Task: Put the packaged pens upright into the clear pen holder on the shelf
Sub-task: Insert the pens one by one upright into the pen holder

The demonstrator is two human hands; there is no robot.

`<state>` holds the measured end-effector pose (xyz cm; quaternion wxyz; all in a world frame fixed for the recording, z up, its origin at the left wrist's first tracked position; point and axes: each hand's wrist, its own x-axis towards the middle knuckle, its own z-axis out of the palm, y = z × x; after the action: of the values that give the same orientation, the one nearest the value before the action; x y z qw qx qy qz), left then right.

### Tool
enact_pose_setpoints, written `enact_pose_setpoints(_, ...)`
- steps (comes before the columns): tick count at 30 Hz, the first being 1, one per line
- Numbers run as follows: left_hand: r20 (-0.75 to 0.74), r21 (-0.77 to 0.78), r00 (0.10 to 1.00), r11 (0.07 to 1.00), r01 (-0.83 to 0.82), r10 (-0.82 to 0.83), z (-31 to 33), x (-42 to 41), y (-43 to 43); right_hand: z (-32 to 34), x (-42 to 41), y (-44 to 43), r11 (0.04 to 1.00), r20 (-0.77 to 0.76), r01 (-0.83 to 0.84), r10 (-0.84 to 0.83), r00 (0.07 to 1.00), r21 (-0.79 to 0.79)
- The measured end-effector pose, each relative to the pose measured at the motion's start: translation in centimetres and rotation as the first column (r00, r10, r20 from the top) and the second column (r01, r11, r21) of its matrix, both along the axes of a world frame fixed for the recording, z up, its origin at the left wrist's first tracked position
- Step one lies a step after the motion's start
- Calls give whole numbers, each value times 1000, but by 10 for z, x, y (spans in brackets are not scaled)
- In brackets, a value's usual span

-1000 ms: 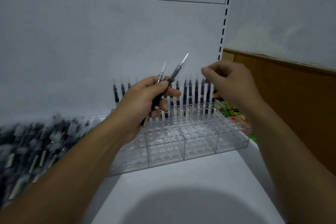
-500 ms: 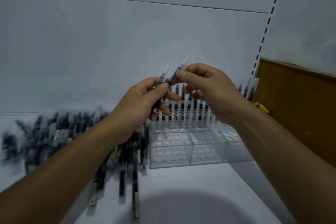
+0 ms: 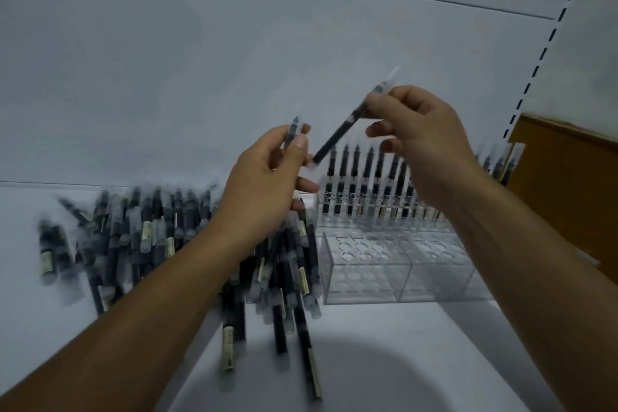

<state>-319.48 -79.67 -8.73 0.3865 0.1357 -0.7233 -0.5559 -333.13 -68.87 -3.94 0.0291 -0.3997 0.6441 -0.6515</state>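
Note:
My right hand (image 3: 418,130) pinches a black packaged pen (image 3: 337,134) near its top, so the pen slants in the air above the shelf. My left hand (image 3: 267,184) grips a second packaged pen (image 3: 291,130), whose tip sticks up past my thumb. The clear pen holder (image 3: 394,264) stands below and right of my hands. Its back rows hold several upright pens (image 3: 364,184); its front holes are empty. A heap of loose packaged pens (image 3: 160,237) lies to the left of the holder.
The white shelf board (image 3: 384,361) runs toward me under my arms. A white back panel rises behind it, with a slotted upright (image 3: 548,43) at the right. A brown wooden panel (image 3: 568,184) stands at the far right.
My right hand has drawn one pen out of my left hand's grip and lifted it to the right. The view has swung left, showing more of the loose heap.

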Motion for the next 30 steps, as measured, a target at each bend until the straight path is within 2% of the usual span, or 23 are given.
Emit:
enact_pose_setpoints(2,-32,-12,998,999,-47,46,-1,0,-3,0,-9,0,994,-103,99,-94,990,37)
enact_pose_setpoints(5,-76,82,997,997,-17,23,1,-1,-3,-9,-16,-5,976,-213,149,-112,971,162)
enact_pose_setpoints(8,-101,205,994,977,57,-37,1,-3,1,-18,-18,-12,965,-262,162,-105,959,206)
enact_pose_setpoints(10,-116,225,991,970,94,-70,-1,-4,3,-18,-18,-15,961,-285,179,-116,952,209)
enact_pose_setpoints(15,-120,188,986,973,134,-113,-5,-6,3,-16,-20,-17,944,-361,233,-138,922,235)
enact_pose_setpoints(20,-95,91,990,990,109,-100,-8,-5,2,-30,-15,-21,848,-426,213,17,904,484)
enact_pose_setpoints(26,-56,85,997,995,60,-56,-10,-5,2,-30,-12,-14,807,-472,280,-3,882,519)
enact_pose_setpoints(28,-47,73,998,996,52,-49,-10,-5,2,-26,-7,-5,876,-398,210,-22,917,434)
enact_pose_setpoints(30,-36,49,998,998,50,-48,-12,-5,3,-22,2,3,946,-215,13,60,975,323)
